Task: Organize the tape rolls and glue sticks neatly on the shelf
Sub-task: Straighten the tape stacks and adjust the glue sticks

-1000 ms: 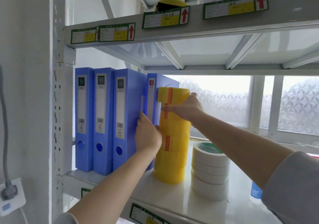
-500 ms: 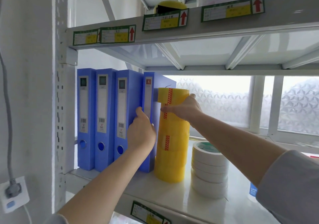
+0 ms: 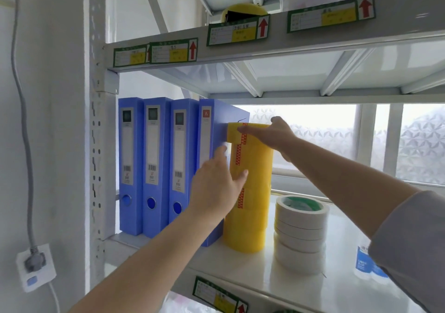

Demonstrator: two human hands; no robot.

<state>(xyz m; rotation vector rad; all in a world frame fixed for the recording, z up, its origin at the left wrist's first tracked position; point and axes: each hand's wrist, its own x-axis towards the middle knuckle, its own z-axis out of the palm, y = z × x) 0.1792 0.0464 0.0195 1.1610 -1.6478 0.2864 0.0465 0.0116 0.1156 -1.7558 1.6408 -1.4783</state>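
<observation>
**Yellow tape stack steadied by two hands on the shelf**

Yellow tape rolls stand in a tall stack on the white shelf, pressed close against the rightmost of four blue binders. The left hand lies spread, fingers straight, against the stack's lower front and the binder's side. The right hand reaches across the top roll, fingers laid flat over its front and thumb raised behind; it grips nothing. Just right of the stack sits a shorter pile of white tape rolls. A blue-labelled container shows near the right sleeve.
</observation>
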